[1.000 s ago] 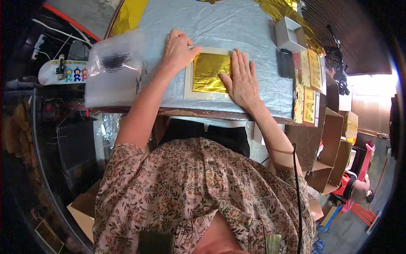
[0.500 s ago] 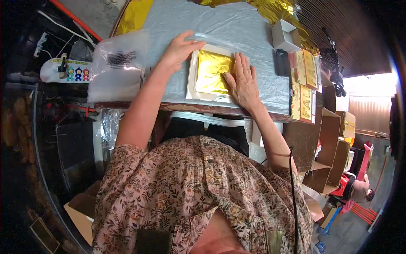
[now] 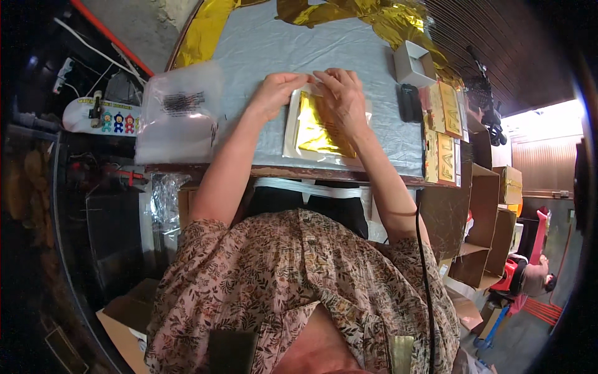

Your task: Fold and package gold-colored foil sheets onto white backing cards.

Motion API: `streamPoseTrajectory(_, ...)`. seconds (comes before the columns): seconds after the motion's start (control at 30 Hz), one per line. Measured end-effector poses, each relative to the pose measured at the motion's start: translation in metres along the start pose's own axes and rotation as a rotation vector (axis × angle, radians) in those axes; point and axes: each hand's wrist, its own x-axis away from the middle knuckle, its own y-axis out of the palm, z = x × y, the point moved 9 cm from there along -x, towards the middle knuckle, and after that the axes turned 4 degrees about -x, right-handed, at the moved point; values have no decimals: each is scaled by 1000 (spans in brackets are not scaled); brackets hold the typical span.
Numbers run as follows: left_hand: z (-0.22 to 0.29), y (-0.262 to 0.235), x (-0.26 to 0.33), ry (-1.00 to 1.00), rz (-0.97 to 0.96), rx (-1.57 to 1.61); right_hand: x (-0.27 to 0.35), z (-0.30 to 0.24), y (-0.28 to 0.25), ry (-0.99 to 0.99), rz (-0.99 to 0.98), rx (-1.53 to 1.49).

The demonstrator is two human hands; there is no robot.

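Note:
On the grey cloth-covered table, close to its front edge, lies a flat white square package (image 3: 290, 138) with a shiny gold foil sheet (image 3: 317, 131) on it. It appears to be in a clear plastic sleeve. My left hand (image 3: 276, 95) is at the package's far left corner, fingers pinched. Over its far right part reaches my right hand (image 3: 344, 103), also pinched, with its fingertips meeting those of the left at the far edge. Whatever sits between the fingertips is too small to make out. The right hand hides part of the foil.
A stack of clear plastic bags (image 3: 177, 121) lies on the left. To the right are an open white box (image 3: 414, 64), a black case (image 3: 410, 103) and gold-lettered packages (image 3: 440, 159). Gold foil (image 3: 380, 22) lines the far edge. Cardboard boxes (image 3: 483, 224) stand lower right; a person (image 3: 532, 277) is beyond.
My right hand has lifted off the foil's right side and moved to the far edge. My left hand has shifted right, so the fingertips now meet.

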Motion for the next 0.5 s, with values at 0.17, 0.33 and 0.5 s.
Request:
streamPoseTrajectory(0.17,12,2,3,94,-68,-70,-17,-4,10,-114,-19,45)
streamPoseTrajectory(0.33,36,5,13,218,-28,-338,-29,-14,-2,-218,-30,124)
streamPoseTrajectory(0.5,45,5,14,370,16,-433,-37,-11,-1,-205,-107,144)
